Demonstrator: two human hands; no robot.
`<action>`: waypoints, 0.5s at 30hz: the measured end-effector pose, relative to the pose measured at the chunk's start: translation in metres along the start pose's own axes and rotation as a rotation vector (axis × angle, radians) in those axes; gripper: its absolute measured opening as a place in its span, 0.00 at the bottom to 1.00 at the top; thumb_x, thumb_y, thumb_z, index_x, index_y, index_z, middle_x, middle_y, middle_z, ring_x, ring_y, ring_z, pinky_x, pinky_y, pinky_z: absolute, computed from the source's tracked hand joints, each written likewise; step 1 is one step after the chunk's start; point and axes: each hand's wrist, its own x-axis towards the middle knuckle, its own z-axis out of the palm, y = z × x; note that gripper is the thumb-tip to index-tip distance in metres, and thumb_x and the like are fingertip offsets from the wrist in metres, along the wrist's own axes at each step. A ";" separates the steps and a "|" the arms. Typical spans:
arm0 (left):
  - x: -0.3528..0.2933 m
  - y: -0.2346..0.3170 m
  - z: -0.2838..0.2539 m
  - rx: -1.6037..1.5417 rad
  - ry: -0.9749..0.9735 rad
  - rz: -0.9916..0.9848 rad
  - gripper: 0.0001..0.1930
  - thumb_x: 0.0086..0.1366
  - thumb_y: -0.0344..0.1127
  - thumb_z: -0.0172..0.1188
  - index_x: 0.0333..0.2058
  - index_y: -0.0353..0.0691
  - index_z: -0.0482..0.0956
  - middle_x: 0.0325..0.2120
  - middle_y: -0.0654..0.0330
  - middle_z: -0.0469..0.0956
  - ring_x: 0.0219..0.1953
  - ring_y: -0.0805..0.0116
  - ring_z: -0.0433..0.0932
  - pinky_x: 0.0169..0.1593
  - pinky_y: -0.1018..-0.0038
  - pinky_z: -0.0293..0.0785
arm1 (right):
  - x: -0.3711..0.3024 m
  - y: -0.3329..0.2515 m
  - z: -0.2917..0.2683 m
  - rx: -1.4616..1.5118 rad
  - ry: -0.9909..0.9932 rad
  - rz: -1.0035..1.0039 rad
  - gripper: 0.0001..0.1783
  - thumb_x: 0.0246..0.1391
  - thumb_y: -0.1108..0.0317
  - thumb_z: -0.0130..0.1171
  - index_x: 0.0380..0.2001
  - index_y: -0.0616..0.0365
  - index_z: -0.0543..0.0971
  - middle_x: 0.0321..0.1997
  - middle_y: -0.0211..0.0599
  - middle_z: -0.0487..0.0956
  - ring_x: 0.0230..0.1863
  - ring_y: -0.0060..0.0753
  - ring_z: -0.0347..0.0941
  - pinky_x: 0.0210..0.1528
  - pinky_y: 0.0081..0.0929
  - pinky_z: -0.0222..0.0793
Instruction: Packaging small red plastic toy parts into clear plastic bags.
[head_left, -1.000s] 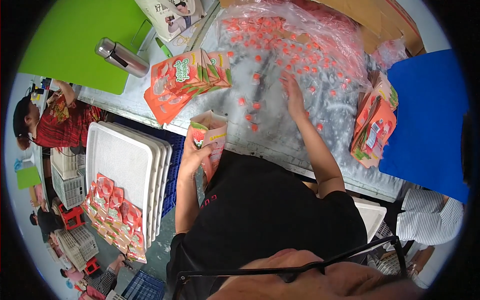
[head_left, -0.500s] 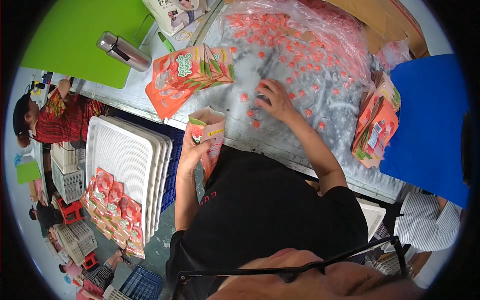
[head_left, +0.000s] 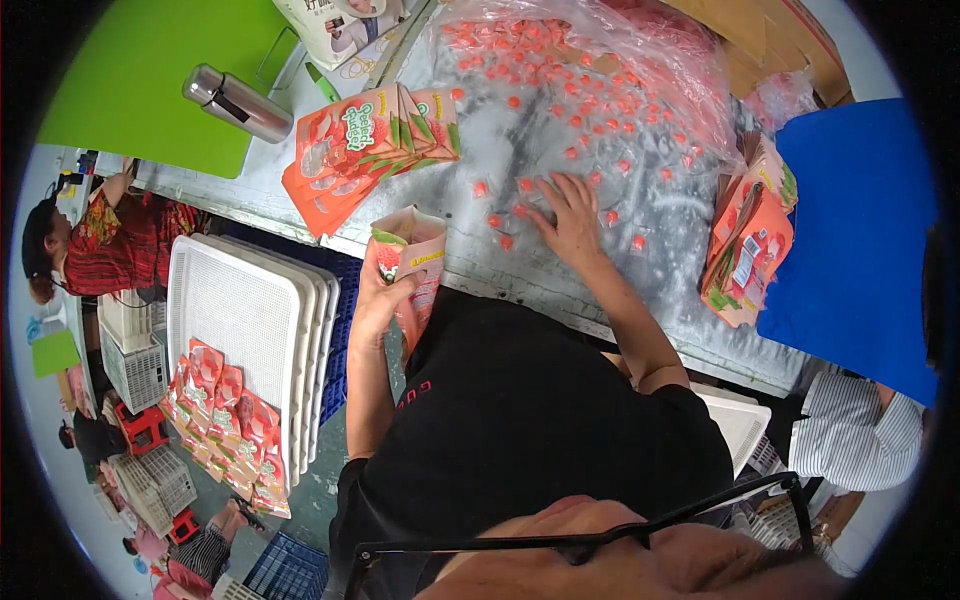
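My left hand (head_left: pixel 376 310) is closed around a red and pink candy pouch (head_left: pixel 422 262) at the table's front edge, its open top facing up. On the metal table, my right hand (head_left: pixel 572 222) rests with its fingers spread among small red candies in clear wrappers. One wrapped candy (head_left: pixel 526 185) lies by its fingertips, and whether a finger touches it I cannot tell. To the left, a fanned stack of flat pouches (head_left: pixel 350 140) lies on the table. Several more wrapped candies (head_left: pixel 506 242) are scattered nearby.
Farther back spreads a clear plastic sheet (head_left: pixel 690 75) beside many candies. More pouches (head_left: pixel 745 250) are stacked at the right by a blue board (head_left: pixel 850 240). A steel flask (head_left: pixel 238 102) lies at the left. Below, filled pouches (head_left: pixel 225 425) sit on stacked white trays (head_left: pixel 235 290). Other people work nearby.
My right hand has shifted slightly right and toward me, its fingers now spread wider over the candies. My left hand still holds the pouch in nearly the same place.
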 end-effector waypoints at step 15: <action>-0.006 0.008 0.003 -0.042 0.043 0.045 0.35 0.50 0.16 0.59 0.59 0.38 0.66 0.49 0.60 0.75 0.51 0.70 0.74 0.57 0.71 0.68 | 0.012 0.011 0.046 0.430 -0.123 0.047 0.21 0.53 0.55 0.63 0.49 0.51 0.79 0.61 0.39 0.72 0.66 0.50 0.60 0.67 0.57 0.49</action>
